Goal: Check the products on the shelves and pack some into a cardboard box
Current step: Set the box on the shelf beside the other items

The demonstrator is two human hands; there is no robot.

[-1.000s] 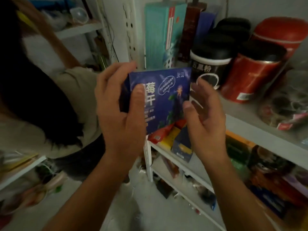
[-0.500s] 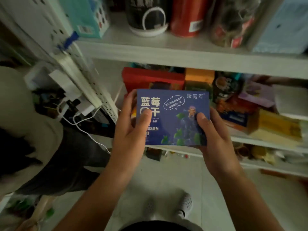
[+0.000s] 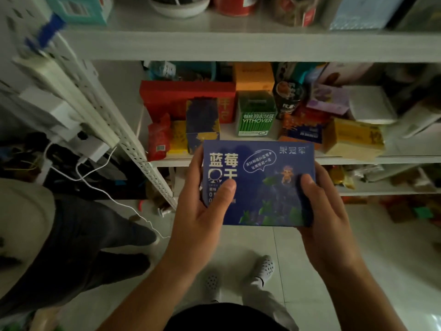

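Holding blue box [image 3: 259, 182]: left hand [image 3: 202, 206], right hand [image 3: 327, 211] grip opposite ends; fingers behind presumably curled.

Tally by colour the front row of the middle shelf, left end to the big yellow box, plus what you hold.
Red: 1, red packet
Yellow: 2, yellow packet, yellow box
Blue-and-yellow: 1, blue-and-yellow box
Green: 1, green box
Orange-and-blue: 1, orange-and-blue box
Blue: 1, blue box, gripped by left hand and right hand
Total: 7

Blue box [image 3: 260, 182] between left hand [image 3: 200, 211], right hand [image 3: 322, 211]
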